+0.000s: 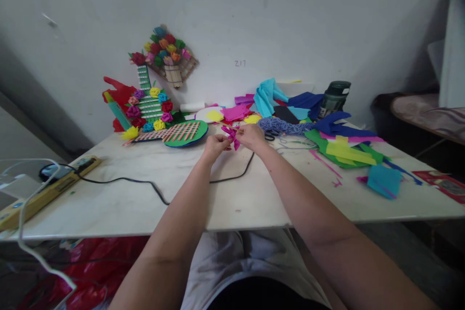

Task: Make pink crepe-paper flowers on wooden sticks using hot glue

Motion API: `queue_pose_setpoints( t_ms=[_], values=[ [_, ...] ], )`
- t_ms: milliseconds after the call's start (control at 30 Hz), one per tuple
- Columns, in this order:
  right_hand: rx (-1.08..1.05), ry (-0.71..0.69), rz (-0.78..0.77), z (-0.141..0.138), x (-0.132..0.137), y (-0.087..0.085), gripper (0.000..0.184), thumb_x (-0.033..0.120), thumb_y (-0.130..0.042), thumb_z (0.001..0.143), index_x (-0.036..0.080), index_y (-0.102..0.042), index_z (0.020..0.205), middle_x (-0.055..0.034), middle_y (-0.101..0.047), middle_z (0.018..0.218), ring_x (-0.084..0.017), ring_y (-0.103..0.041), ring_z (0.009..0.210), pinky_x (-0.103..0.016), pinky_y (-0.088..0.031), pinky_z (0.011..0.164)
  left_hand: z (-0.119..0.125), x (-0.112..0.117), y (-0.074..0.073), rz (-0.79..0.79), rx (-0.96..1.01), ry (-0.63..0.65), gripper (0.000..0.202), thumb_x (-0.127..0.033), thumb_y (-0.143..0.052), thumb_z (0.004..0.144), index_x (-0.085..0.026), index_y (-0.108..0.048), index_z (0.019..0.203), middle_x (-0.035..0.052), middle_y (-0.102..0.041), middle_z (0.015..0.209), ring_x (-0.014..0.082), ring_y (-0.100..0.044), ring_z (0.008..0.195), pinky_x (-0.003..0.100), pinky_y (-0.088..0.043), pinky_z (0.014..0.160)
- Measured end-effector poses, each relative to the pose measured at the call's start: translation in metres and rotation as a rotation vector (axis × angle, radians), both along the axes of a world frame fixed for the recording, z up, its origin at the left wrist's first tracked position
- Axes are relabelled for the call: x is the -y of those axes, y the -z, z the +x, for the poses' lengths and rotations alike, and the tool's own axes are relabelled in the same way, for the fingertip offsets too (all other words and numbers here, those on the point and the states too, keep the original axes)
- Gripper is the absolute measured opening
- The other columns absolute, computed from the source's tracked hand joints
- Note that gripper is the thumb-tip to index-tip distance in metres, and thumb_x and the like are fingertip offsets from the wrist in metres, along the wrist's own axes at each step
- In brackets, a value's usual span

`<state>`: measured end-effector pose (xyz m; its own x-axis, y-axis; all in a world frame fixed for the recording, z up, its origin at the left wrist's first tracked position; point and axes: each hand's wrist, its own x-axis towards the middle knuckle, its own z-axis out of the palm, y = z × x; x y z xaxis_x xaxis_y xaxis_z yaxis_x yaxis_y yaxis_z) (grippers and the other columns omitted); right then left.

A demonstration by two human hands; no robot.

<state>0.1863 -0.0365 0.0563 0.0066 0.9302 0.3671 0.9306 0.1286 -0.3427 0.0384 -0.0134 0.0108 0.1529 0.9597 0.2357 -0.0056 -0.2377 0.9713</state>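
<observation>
Over the middle of the table, both hands are on a bright pink paper flower with pointed petals. The fingertips of my left hand pinch its lower left edge. My right hand grips it from the right, fingers bent around its upper side. A thin pale stick shows at the right fingertips; how it meets the flower is hidden. Left of the hands lies a green board with crossed pink sticks. Behind the right hand are black scissors handles and a tangle of blue-violet yarn.
Coloured paper sheets cover the right side, near a dark bottle. A flower-decorated green panel stands at the back left. A black cable crosses the table from a power strip.
</observation>
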Motion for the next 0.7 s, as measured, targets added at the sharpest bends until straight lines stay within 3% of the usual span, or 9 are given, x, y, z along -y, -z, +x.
queue_pose_setpoints(
  t_ms=[233,500,700],
  values=[
    [0.008,-0.028,0.021,0.0013,-0.0023,0.0016,0.028,0.032,-0.049,0.08,0.022,-0.073,0.092,-0.0087,-0.071,0.091,-0.021,-0.063,0.086,-0.027,-0.04,0.068,-0.0021,0.0007,-0.0015,-0.014,0.037,0.032,0.043,-0.045,-0.083,0.044,-0.013,-0.057,0.052,-0.0036,-0.049,0.047,0.008,-0.05,0.047,0.03,-0.055,0.058],
    [0.014,-0.049,-0.009,-0.0042,-0.0014,0.0025,0.028,0.031,-0.05,0.08,0.021,-0.073,0.092,-0.0098,-0.071,0.091,-0.021,-0.063,0.088,-0.026,-0.04,0.068,-0.0009,0.0037,-0.0025,-0.117,-0.053,0.018,0.035,-0.037,-0.081,0.052,-0.013,-0.056,0.055,-0.0004,-0.052,0.046,0.0089,-0.049,0.044,0.028,-0.052,0.051],
    [0.067,-0.051,-0.025,-0.0068,0.0028,0.0002,0.029,0.031,-0.048,0.08,0.022,-0.072,0.093,-0.0083,-0.072,0.094,-0.021,-0.064,0.09,-0.026,-0.042,0.07,0.0009,0.0061,-0.0043,-0.107,-0.067,0.054,0.026,-0.029,-0.077,0.057,-0.011,-0.06,0.065,-0.001,-0.055,0.05,0.0079,-0.051,0.044,0.024,-0.052,0.049]
  ],
)
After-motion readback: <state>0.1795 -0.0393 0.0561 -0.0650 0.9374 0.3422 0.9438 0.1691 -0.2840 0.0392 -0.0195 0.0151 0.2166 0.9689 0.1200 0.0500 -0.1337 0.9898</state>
